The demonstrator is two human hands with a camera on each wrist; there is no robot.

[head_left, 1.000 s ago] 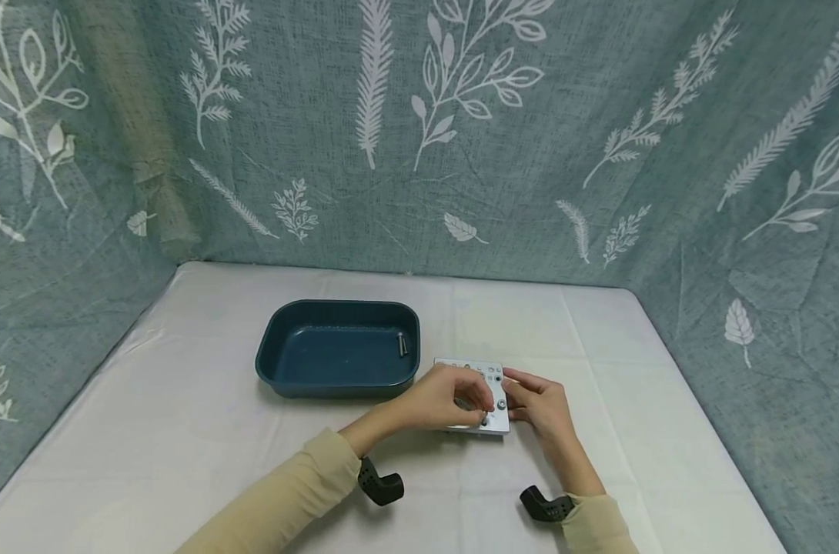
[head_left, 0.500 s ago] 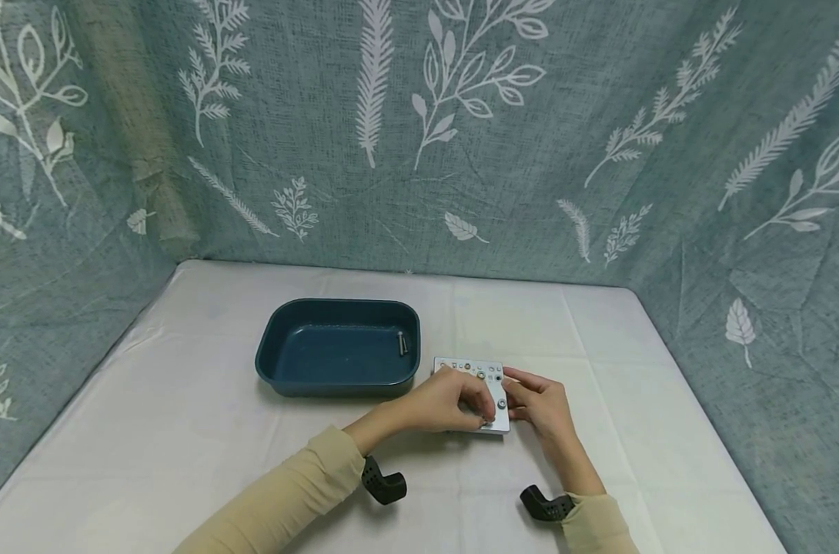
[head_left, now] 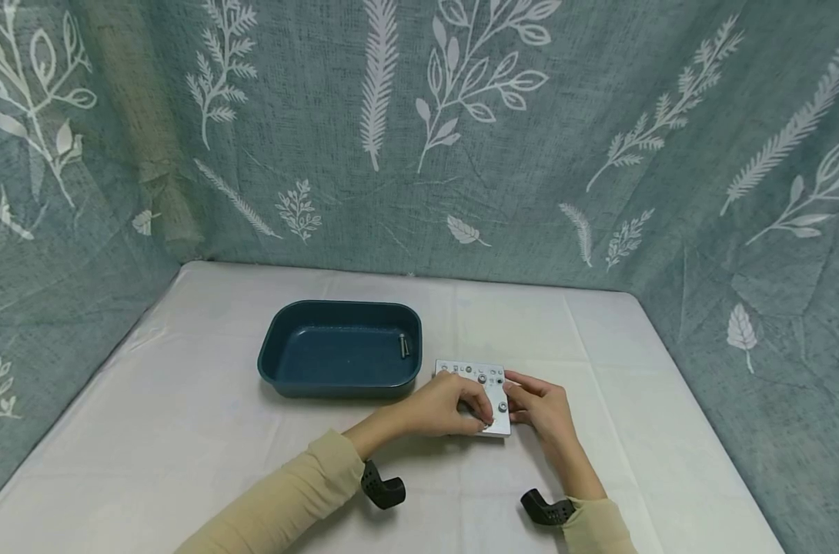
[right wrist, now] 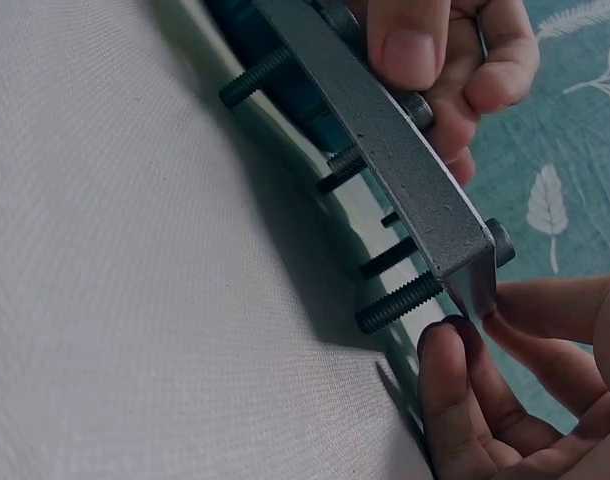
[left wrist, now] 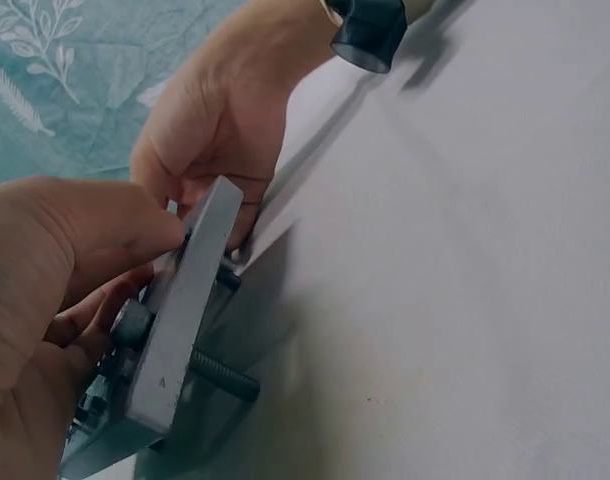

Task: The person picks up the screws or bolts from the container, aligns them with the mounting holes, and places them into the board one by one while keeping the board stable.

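Observation:
A silver metal plate (head_left: pixel 497 395) with holes and several bolts lies near the table's middle, raised above the cloth in the wrist views. My left hand (head_left: pixel 442 406) reaches over it, thumb and fingers curled in a pinch at a bolt (right wrist: pixel 416 108) near the front edge. The fingertips partly cover that bolt. My right hand (head_left: pixel 543 408) grips the plate's right edge between thumb and fingers. Below the plate, threaded shanks (right wrist: pixel 400 302) stick out in the right wrist view. Another shank (left wrist: pixel 225 374) shows in the left wrist view.
A dark blue tray (head_left: pixel 336 390) stands left of the plate and holds some loose bolts (head_left: pixel 404 345). White cloth (head_left: pixel 184 431) covers the table. Patterned green curtains (head_left: pixel 406 208) enclose its back and sides. Each wrist wears a black camera mount (head_left: pixel 383 486).
The left fingertips have come down closer to the plate at the front bolt, with a slight shift of the fingers. My right hand keeps its grip on the plate's edge.

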